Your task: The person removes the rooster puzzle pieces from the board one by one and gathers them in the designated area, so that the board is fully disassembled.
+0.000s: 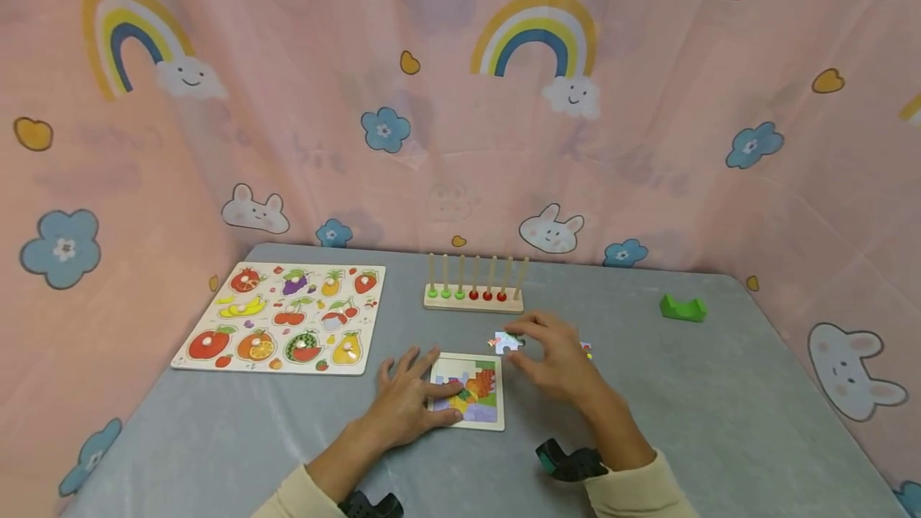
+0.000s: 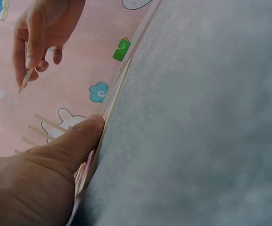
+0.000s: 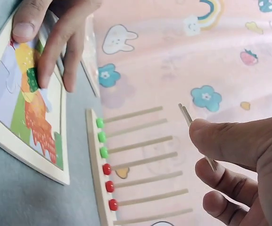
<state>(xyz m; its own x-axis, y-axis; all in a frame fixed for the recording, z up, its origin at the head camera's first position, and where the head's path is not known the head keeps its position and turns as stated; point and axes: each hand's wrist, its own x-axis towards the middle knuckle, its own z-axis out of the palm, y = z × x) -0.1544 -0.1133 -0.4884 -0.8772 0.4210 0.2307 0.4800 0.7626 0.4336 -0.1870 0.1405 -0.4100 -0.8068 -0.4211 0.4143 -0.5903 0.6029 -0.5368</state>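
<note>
A small jigsaw puzzle in a pale wooden frame (image 1: 470,425) lies on the grey table, with colourful pieces fitted inside. My left hand (image 1: 406,406) rests on its left side, fingers spread and touching the pieces. Above the table beyond the frame's upper right corner, my right hand (image 1: 557,362) pinches a mostly white jigsaw piece (image 1: 508,343) between thumb and fingers. Seen edge-on in the right wrist view, this wooden piece (image 3: 187,113) is thin. Another colourful piece (image 1: 587,348) is partly hidden behind the right hand.
A fruit peg-puzzle board (image 1: 277,318) lies at the left. Behind the frame stands a wooden peg rack (image 1: 472,300) with green and red beads on several upright rods. A green curved block (image 1: 683,308) sits far right. Patterned pink cloth (image 1: 460,166) hangs behind the table.
</note>
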